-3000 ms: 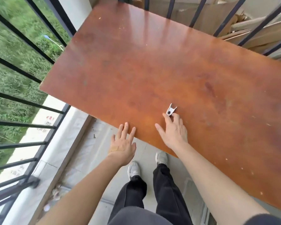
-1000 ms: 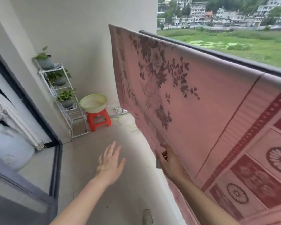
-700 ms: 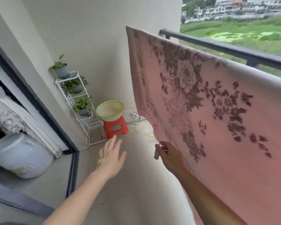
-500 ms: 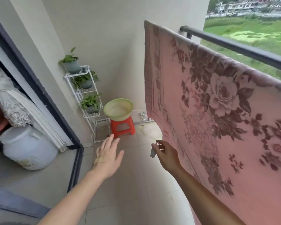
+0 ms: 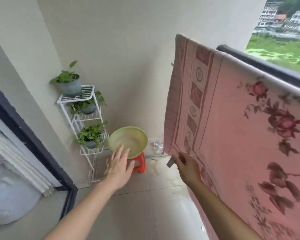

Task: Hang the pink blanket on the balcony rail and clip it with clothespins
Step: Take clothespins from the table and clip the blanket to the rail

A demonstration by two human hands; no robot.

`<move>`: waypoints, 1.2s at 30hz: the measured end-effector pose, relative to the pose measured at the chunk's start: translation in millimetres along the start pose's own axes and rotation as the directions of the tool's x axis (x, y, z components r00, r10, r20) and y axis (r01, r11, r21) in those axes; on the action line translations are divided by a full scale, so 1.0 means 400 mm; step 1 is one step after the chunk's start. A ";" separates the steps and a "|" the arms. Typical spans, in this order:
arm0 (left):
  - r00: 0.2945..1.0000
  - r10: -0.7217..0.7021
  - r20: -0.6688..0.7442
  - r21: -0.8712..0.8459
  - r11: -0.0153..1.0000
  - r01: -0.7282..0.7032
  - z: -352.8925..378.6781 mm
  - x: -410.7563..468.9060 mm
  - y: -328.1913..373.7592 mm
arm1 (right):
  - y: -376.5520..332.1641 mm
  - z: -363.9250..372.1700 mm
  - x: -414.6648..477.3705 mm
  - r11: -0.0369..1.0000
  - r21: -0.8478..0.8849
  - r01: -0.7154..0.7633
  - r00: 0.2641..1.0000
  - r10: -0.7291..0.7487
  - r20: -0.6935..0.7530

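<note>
The pink blanket [image 5: 232, 129] with dark flower prints hangs over the dark balcony rail [image 5: 267, 66] on the right, its end edge hanging free toward the wall. My right hand [image 5: 187, 168] is held in front of the blanket's lower corner and pinches a small white clothespin [image 5: 170, 162] between thumb and fingers. My left hand [image 5: 119, 166] is stretched forward in the air with straight fingers, holding nothing. A small clip-like thing [image 5: 172, 64] sticks out at the blanket's upper edge; what it is I cannot tell.
A white wire plant stand [image 5: 84, 122] with three potted plants stands against the far wall. Beside it a green basin [image 5: 128, 141] sits on a red stool [image 5: 139, 165]. A dark door frame [image 5: 29, 139] and a pale jar [image 5: 10, 201] are at left. Tiled floor lies ahead.
I took the clothespin from the brown table with my right hand, turned and moved along the hung blanket toward its far end. The left hand stays out, open.
</note>
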State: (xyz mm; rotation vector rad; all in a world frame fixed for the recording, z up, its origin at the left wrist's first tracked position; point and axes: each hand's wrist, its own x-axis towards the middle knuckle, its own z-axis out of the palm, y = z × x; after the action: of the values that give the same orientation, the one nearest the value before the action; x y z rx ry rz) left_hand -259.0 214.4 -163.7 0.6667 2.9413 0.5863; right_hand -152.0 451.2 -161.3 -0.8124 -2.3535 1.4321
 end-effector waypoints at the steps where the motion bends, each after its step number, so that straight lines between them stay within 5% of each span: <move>1: 1.000 0.016 0.000 0.000 1.000 -0.016 -0.013 0.073 0.002 | -0.025 0.005 0.054 1.000 0.009 0.002 1.000 -0.002 -0.024; 11: 0.993 0.097 0.073 -0.065 0.994 -0.092 0.033 0.686 0.086 | -0.069 0.033 0.591 0.993 0.083 0.089 0.986 -0.076 -0.145; 26: 0.966 0.130 0.224 -0.137 0.985 -0.101 0.154 1.400 0.103 | -0.154 0.108 1.231 0.985 0.153 -0.084 0.995 0.091 -0.044; 31: 0.899 0.210 0.385 -0.229 0.965 -0.128 0.241 1.654 0.105 | -0.143 0.163 1.365 0.978 0.107 -0.181 0.973 0.194 -0.122; 36: 0.776 0.304 0.552 -0.505 0.863 0.021 0.331 1.845 0.144 | -0.124 0.225 1.440 0.947 0.103 -0.303 0.927 0.318 -0.198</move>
State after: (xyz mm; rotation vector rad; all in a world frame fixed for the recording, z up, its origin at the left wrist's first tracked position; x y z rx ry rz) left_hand -883.0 624.8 -252.3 0.8289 2.0247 0.8793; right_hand -677.1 706.8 -194.6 -1.2973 -2.0702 1.4499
